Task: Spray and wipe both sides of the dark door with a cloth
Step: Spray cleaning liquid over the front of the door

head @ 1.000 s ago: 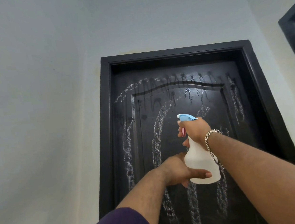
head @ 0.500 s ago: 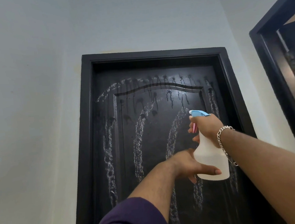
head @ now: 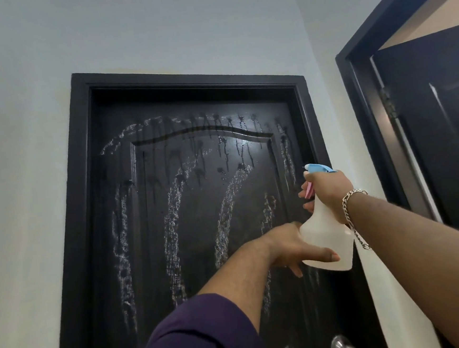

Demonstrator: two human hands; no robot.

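Far left is plain pale wall point(head: 23, 190), then the dark door point(head: 199, 217) shut in its black frame point(head: 84, 163). Door face carries pale foamy spray streaks point(head: 122, 251) running down the panel, w/ dark drips under the arched moulding up top, so this side looks well wetted already. Purple sleeve point(head: 197, 333) comes up from bottom centre to the left hand point(head: 292, 248): fingers spread & loose, thumb laid across the lower body of the bottle, steadying it, not clamped round it. Round metal knob point(head: 342, 347) sits at the bottom edge. Spray bottle point(head: 326, 237), translucent white w/ blue head & pink trigger, is upright just in front of the door's right stile. Right hand point(head: 328, 190) is wrapped round the neck, fingers on the trigger, chain bracelet point(head: 355, 216) at the wrist. Far right a 2nd dark door point(head: 436, 130) stands ajar.

No cloth in view. Judgement: spraying step, nearly done on this face. To do it well: aim nozzle at dry patches (top strip above the arch looks bare), short pulls, then wipe top-down before drips reach the floor
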